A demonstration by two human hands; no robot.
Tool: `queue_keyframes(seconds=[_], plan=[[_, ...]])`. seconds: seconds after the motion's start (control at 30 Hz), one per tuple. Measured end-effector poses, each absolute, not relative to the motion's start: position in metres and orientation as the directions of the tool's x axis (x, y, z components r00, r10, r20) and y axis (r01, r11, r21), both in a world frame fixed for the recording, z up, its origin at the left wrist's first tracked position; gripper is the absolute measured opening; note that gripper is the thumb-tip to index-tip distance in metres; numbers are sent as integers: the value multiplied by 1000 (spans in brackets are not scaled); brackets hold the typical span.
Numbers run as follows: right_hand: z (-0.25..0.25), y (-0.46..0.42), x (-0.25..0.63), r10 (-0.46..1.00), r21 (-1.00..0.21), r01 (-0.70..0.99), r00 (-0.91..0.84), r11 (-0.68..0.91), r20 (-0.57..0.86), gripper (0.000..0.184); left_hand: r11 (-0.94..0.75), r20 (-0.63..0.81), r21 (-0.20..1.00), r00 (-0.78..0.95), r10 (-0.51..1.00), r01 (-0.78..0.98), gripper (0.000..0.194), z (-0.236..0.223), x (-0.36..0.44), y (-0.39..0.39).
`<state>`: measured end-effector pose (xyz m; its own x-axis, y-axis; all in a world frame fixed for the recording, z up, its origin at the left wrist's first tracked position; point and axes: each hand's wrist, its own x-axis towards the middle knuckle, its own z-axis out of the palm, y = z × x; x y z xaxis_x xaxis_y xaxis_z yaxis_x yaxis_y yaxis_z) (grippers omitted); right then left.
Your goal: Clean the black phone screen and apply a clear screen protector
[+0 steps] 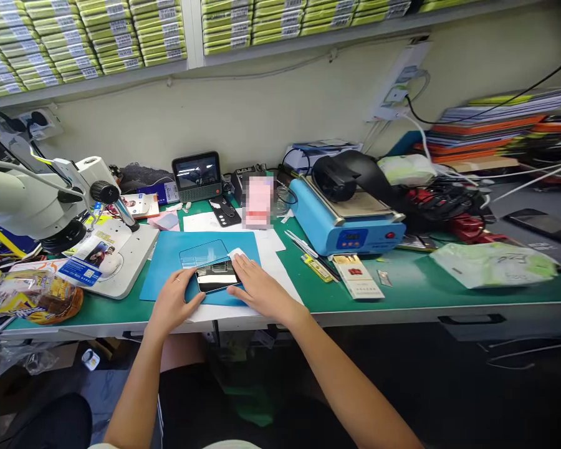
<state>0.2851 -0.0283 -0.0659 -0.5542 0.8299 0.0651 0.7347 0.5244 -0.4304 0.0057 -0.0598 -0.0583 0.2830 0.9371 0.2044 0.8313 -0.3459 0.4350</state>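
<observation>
A smartphone (pixel 217 279) with a dark, glossy face lies flat on a blue mat (pixel 161 262), its screen reflecting bright light. Around its left end, the thumb and fingers of my left hand (pixel 174 300) hold the edges. My right hand (pixel 258 284) grips the right end, thumb at the lower corner and fingers along the upper side. Beneath those right fingertips a small white piece (pixel 235 253) sticks out; whether it is cloth or paper I cannot tell. Just behind the phone, a clear black-edged glass sheet (pixel 203 252) partly meets its upper edge.
To the left stands a microscope (pixel 60 234) beside a bagged snack (pixel 37 293). A small display (pixel 197 178) is at the back. On the right are a blue heating machine (pixel 346 218), a cigarette pack (pixel 358 277) and a plastic bag (pixel 495 265). Packed shelves (pixel 280 53) hang above.
</observation>
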Motion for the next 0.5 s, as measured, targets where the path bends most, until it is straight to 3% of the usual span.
queue_keyframes(seconds=[0.5], plan=[[-74,-39,279,854,-412,759,-509,505,108,97,-360,234,405,285,930,841,57,-56,9,-61]])
